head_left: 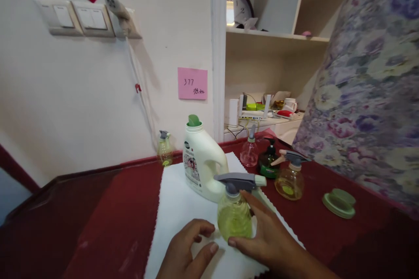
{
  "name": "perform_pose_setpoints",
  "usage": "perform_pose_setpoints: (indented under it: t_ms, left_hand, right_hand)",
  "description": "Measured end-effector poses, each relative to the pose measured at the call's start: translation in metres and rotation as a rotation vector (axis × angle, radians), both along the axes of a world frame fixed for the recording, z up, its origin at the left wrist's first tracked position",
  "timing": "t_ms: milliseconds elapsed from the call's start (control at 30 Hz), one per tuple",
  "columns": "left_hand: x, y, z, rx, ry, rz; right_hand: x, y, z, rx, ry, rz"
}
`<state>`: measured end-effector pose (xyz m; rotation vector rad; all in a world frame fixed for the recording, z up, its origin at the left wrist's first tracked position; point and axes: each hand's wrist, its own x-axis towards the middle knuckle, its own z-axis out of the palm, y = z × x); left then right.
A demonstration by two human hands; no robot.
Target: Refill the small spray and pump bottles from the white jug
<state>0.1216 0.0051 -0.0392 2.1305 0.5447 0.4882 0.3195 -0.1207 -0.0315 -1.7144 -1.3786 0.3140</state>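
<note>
In the head view my right hand [266, 231] grips a small clear spray bottle [234, 220] with yellow-green liquid and a grey trigger head, its nozzle to the right. My left hand [193, 246] is just left of that bottle, fingers curved and apart, holding nothing. Behind the spray bottle stands a large pale detergent jug [199, 157]; its cap is off and a green spout shows in the neck. Both rest over a white cloth [173, 209] with a scalloped edge. Whether the held bottle touches the cloth, I cannot tell.
Right of the cloth stand a pink spray bottle [249, 152], a dark pump bottle [269, 159] and a yellowish spray bottle [290, 183]. A green cap [339, 203] lies farther right. Another spray bottle [164, 148] is by the wall. A floral curtain [363, 96] hangs at the right.
</note>
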Motion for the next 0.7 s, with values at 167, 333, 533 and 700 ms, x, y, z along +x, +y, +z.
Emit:
perform_pose_setpoints:
  t_ms: [167, 333, 533, 700]
  left_hand:
    - [-0.001, -0.007, 0.001, 0.031, 0.024, -0.024]
    - [0.000, -0.014, -0.006, 0.100, -0.059, -0.132]
    - [-0.001, -0.019, 0.004, 0.120, 0.004, -0.210]
    - [-0.001, -0.018, 0.003, 0.147, 0.027, -0.220]
  right_hand:
    - [0.017, -0.010, -0.008, 0.010, -0.089, -0.102]
    - [0.032, -0.018, 0.003, 0.041, -0.186, -0.154]
    - [0.045, -0.025, 0.004, 0.051, -0.337, -0.284]
    - [0.049, -0.028, -0.007, 0.025, -0.317, -0.253]
